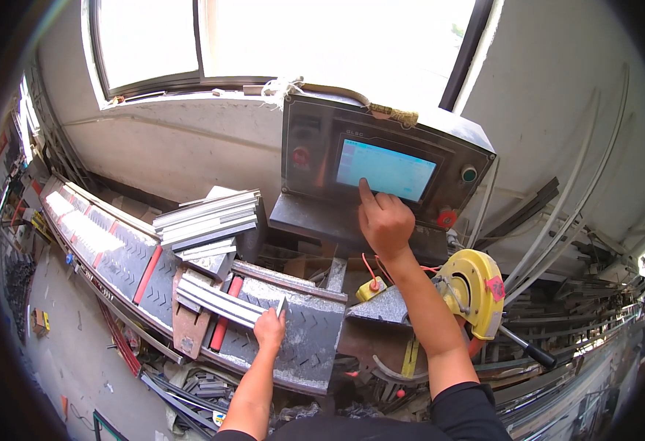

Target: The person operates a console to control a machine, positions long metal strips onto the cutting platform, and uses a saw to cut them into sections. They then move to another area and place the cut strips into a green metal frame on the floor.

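Observation:
My left hand [269,328] is closed on the near end of a silvery metal profile [223,303], a long grooved bar lying across the dark conveyor-like bed. With its index finger stretched out and the other fingers curled, my right hand [386,226] points at the lit touchscreen [386,170] of a grey control box. The fingertip lies over the screen's lower left part; I cannot tell whether it presses the glass. Nothing shows in the right hand. Several more metal profiles [208,218] are stacked to the left of the control box.
A yellow round-guarded cutting machine [473,290] with a black-tipped handle [539,356] stands right of my right forearm. Red rollers [148,274] cross the long bed [304,334]. A red knob [446,218] and a green button [469,174] sit on the box. Metal offcuts [208,386] lie below.

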Available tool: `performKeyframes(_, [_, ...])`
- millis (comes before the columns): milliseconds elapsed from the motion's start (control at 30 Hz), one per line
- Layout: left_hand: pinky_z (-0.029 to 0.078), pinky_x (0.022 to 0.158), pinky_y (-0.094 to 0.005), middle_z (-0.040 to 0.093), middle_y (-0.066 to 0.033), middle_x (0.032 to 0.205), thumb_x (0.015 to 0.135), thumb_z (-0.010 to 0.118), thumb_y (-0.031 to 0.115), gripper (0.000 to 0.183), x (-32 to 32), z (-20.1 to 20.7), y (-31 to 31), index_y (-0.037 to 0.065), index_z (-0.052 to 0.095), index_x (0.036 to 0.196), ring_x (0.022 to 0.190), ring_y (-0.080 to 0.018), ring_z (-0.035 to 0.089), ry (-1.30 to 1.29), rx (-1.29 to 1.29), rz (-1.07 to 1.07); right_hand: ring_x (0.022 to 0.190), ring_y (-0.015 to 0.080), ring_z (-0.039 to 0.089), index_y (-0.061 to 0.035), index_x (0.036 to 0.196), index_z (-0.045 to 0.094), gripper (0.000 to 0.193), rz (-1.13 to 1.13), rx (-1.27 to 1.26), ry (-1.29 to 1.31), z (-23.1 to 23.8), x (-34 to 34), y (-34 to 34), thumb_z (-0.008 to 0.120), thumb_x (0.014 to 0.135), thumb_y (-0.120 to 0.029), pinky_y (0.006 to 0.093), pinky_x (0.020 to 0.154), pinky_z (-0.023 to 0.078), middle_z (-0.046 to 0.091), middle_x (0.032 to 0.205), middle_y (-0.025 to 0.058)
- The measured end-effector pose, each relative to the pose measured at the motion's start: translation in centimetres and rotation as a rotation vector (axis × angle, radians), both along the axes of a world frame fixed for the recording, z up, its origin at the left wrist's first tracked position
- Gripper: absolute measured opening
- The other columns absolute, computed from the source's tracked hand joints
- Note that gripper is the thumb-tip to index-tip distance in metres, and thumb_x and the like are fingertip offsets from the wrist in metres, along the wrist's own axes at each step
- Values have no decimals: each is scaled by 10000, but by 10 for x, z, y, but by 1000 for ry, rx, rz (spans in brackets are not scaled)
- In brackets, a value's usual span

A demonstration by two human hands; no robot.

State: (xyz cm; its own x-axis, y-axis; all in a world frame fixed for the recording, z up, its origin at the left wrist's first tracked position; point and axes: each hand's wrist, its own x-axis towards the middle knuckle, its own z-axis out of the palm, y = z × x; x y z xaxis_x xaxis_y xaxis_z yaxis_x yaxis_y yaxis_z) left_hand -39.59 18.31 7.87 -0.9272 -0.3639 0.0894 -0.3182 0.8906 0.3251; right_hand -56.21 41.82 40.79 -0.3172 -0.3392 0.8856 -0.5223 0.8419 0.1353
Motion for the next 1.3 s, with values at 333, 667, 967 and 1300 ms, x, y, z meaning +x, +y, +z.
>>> performKeyframes(333, [526, 649, -508, 655, -188, 805, 907, 606, 441, 405, -1, 3, 0, 41, 615, 848, 738, -392, 657, -10, -2, 2, 538, 202, 519, -98, 1242, 667, 515, 20, -74, 50, -1, -2, 1, 681, 729, -65, 317, 491, 462, 510, 616, 39])
performKeyframes(667, [521, 629, -513, 648, -190, 783, 905, 610, 436, 397, -1, -1, -1, 44, 604, 843, 716, -396, 651, 11, -3, -2, 536, 216, 538, -151, 1342, 604, 595, -85, -57, -33, -1, -2, -1, 664, 760, -43, 338, 504, 472, 535, 612, 50])
performKeyframes(967, [522, 640, -515, 647, -196, 787, 910, 604, 434, 395, -2, -4, -1, 45, 609, 843, 726, -399, 653, 9, -6, -3, 532, 200, 526, -128, 1290, 642, 562, 76, -56, 46, -3, -3, 2, 677, 732, -63, 316, 484, 459, 500, 598, 25])
performKeyframes(1300, [523, 675, -519, 657, -207, 819, 918, 586, 441, 412, -1, 6, 1, 34, 623, 873, 763, -409, 657, -32, 19, 6, 526, 187, 518, -81, 1146, 710, 435, 124, 6, 47, 6, 7, 41, 687, 713, -53, 307, 478, 447, 482, 593, 28])
